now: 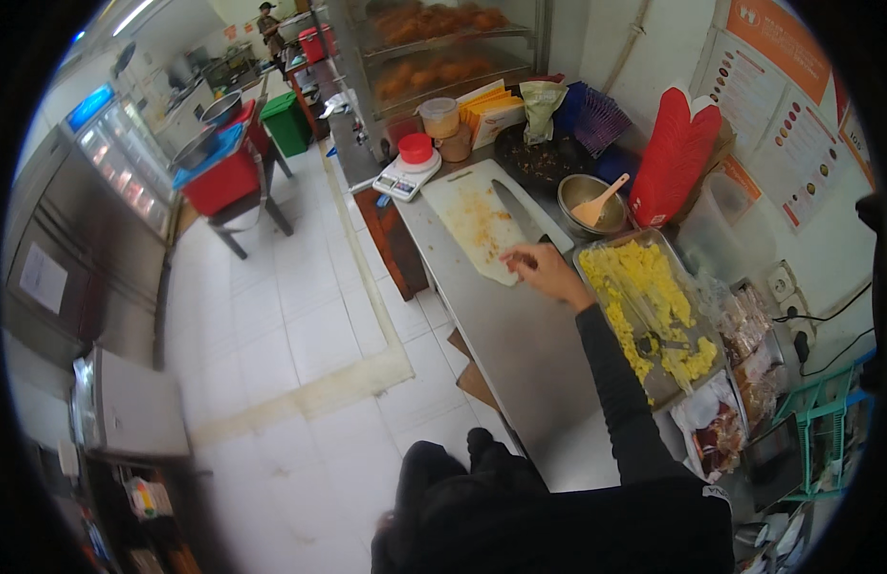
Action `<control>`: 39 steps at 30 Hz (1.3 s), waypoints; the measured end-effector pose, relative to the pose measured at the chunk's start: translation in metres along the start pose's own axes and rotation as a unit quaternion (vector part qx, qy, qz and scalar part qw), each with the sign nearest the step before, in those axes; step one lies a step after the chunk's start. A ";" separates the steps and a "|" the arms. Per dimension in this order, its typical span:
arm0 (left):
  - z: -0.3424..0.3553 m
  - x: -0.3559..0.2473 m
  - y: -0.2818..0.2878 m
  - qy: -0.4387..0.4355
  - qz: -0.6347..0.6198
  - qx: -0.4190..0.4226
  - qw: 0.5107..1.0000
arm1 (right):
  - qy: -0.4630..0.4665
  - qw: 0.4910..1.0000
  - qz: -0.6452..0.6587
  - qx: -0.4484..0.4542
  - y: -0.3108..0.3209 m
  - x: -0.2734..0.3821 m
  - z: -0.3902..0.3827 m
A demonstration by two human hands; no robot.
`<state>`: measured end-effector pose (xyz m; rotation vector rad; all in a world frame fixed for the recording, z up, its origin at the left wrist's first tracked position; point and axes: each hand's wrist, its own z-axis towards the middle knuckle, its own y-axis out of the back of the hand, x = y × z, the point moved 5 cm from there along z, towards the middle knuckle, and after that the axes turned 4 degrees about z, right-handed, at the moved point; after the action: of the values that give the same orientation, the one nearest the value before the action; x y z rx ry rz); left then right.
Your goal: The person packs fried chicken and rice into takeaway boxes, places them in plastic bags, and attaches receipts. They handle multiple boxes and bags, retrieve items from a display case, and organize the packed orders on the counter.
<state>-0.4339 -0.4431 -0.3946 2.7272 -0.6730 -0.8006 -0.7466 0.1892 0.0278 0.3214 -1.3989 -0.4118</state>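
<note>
My right hand (547, 272) reaches over the near end of a white cutting board (462, 206). Its fingers are loosely bent and apart, and I see nothing held in them. Orange-brown crumbs and smears lie on the board. A knife (513, 207) with a dark handle rests along the board's right side, its handle close to my fingers. Right of my wrist is a metal tray (668, 387) of yellow chopped food, with what looks like a metal utensil in it. Only a skin-coloured sliver, apparently my left hand (385, 521), shows beside my dark clothing; its fingers are hidden.
Behind the board stand a white kitchen scale (408, 176) with a red-lidded tub (416, 147), and a dark pan (536, 158). A metal bowl (579, 194) holds a wooden spatula (602, 199). Bagged food (721, 421) lies beyond the tray. White floor tiles (319, 277) run left of the counter.
</note>
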 end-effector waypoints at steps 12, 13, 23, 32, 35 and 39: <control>0.158 -0.208 0.163 0.026 -0.014 0.009 1.000 | -0.059 0.951 0.137 -0.271 0.156 -0.112 0.187; 0.167 -0.224 0.184 0.031 -0.018 0.002 0.999 | -0.055 0.935 0.160 -0.312 0.175 -0.126 0.196; 0.261 -0.389 0.303 0.097 -0.026 -0.073 0.992 | -0.156 0.664 0.064 -0.729 0.373 -0.283 0.169; 0.333 -0.524 0.243 0.075 0.057 -0.005 0.996 | -0.148 0.690 0.172 -0.688 0.372 -0.336 0.170; 0.338 -0.549 0.237 0.040 0.053 0.012 0.998 | -0.094 0.686 0.134 -0.709 0.367 -0.329 0.171; 0.342 -0.561 0.264 0.095 0.157 0.014 0.983 | -0.122 0.684 0.140 -0.706 0.359 -0.326 0.175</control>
<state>-1.1396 -0.4286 -0.3354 2.5820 -1.0396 -0.4554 -0.9266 0.6620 -0.0702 -1.2513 -0.9756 -1.1635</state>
